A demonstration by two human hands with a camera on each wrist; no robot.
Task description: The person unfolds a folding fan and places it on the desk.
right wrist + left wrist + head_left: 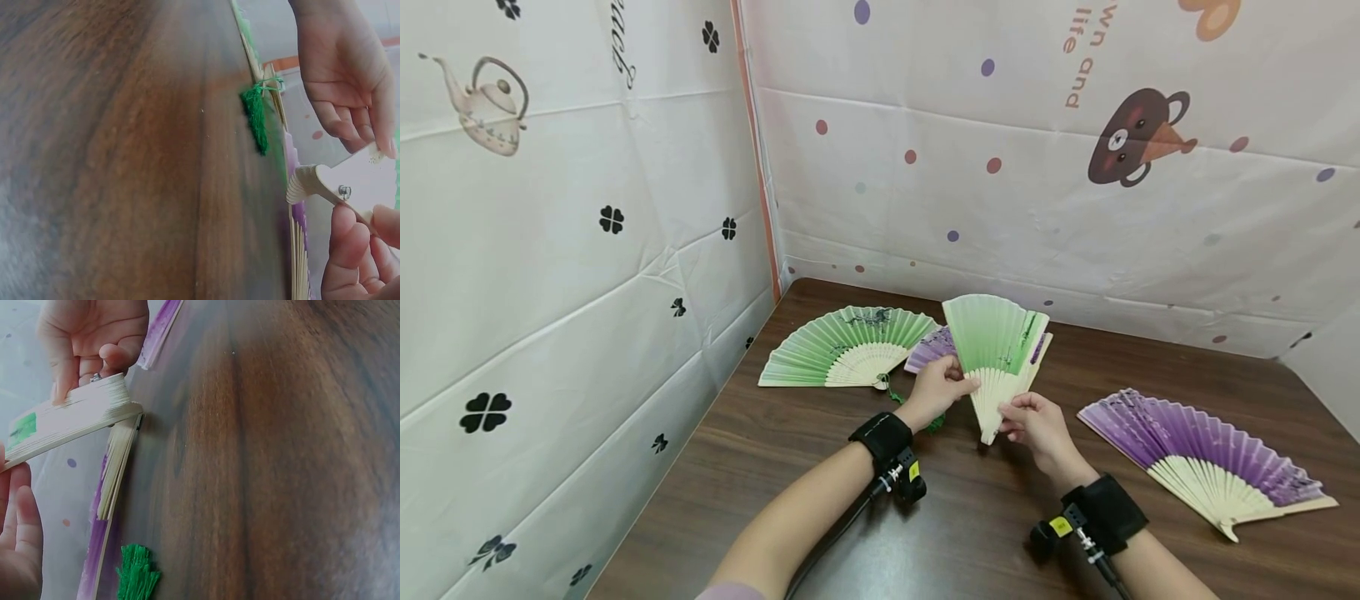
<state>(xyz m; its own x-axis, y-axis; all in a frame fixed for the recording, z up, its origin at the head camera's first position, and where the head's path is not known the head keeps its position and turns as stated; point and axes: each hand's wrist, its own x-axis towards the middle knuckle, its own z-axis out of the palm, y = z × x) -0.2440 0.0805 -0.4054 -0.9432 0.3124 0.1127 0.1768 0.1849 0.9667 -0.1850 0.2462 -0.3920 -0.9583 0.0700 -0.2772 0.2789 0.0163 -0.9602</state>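
Note:
A green folding fan (992, 333), partly spread, is held up in front of me by both hands, its pivot end pointing down. My left hand (936, 390) pinches the pale ribs on its left side. Lower down on the right, my right hand (1036, 425) grips the ribs near the pivot. A metal rivet (344, 192) shows at that pivot in the right wrist view. Behind the held fan lies a purple fan (928, 348), mostly hidden by it. The left wrist view shows the ribs (75, 412) of the held fan stacked closely between both hands.
On the brown table (737, 467), a spread green fan (850, 342) lies at the back left; a green tassel (936, 423) shows beside my left wrist. A spread purple fan (1210, 454) lies at the right. Printed cloth walls (880, 208) stand behind and left.

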